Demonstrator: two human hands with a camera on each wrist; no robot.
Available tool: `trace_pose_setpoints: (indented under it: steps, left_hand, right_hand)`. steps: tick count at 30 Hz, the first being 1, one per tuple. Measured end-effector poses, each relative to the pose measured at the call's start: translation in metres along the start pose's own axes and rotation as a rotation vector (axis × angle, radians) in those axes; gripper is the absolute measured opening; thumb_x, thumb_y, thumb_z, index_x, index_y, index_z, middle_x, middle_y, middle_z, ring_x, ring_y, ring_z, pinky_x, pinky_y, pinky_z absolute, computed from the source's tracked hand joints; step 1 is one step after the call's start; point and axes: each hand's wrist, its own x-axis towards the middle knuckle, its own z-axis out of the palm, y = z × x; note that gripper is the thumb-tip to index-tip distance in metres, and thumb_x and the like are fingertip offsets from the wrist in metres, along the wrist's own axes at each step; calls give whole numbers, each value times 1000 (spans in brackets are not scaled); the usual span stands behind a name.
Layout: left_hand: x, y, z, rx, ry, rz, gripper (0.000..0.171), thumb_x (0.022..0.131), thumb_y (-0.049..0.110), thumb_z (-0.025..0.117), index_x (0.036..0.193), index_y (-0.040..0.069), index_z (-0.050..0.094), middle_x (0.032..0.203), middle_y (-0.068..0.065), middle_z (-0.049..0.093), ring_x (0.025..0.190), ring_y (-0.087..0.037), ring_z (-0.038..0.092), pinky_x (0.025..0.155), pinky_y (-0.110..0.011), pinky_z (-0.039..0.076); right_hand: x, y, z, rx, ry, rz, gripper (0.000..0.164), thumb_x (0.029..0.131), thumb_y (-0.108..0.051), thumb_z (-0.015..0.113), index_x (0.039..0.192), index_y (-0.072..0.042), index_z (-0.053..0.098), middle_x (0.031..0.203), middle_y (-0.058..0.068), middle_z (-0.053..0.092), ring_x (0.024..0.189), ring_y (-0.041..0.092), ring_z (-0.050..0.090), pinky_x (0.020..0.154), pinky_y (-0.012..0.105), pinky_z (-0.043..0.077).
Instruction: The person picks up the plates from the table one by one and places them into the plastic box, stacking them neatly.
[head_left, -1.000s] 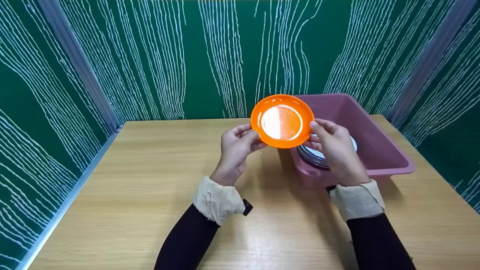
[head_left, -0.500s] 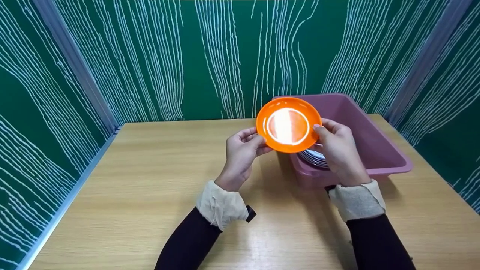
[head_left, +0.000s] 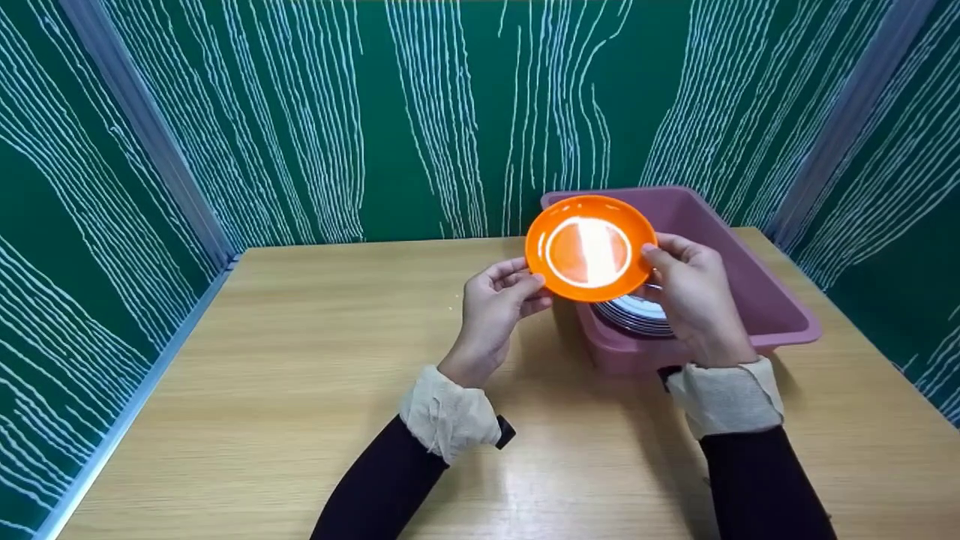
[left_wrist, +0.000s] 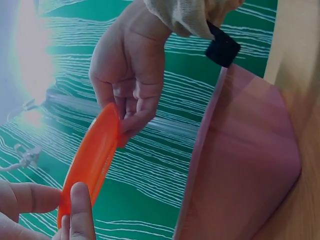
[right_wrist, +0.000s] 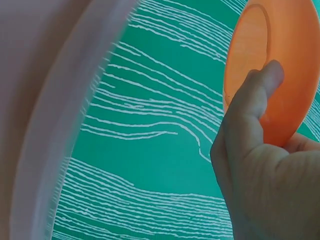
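Observation:
An orange plate (head_left: 570, 270) is held up in front of me, its glossy upper face tilted toward the head camera. My left hand (head_left: 491, 315) pinches its left rim between thumb and fingers. On the opposite rim, my right hand (head_left: 697, 296) grips it with the thumb on top and fingers behind. The right wrist view shows the underside of the plate (right_wrist: 292, 75) with fingers of the right hand (right_wrist: 265, 165) spread against it. Edge-on in the left wrist view, the plate (left_wrist: 92, 160) spans both hands. Below it sits a stack of white plates (head_left: 634, 319), partly hidden by the orange one.
A pink plastic tub (head_left: 765, 300) stands at the right back of the wooden table (head_left: 315, 360) and contains the plate stack. Green walls (head_left: 292, 112) with white wavy lines rise behind and on both sides of the table.
Both hands have carried the orange plate to the right, further over the tub. The light reflection has slid across its face, and the grip looks the same.

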Motion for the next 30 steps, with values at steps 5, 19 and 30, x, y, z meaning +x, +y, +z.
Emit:
trace_pose_setpoints:
  steps: [5,19,30]
  left_hand:
    - [1,-8,1,54,-37,-46,24,83,5,71,105,6,63,97,-17,62,77,-29,66,76,-37,57]
    - [0,-52,20,245,18,-177,28,78,-5,71,103,3,60,92,-13,58,66,-22,62,69,-34,58]
    - [-5,-69,30,170,-11,-205,29,78,-11,67,105,-5,60,88,-13,62,67,-21,63,65,-33,58]
  right_hand:
    - [3,-3,-10,56,29,7,39,97,-23,52,130,-2,49,123,16,48,96,28,56,83,33,55]
    - [11,-1,-40,177,152,98,55,90,-29,61,138,-11,44,138,8,39,116,29,52,88,34,52]
    - [28,15,-61,186,212,149,51,96,-26,54,142,-10,38,134,12,44,106,25,62,85,33,53]
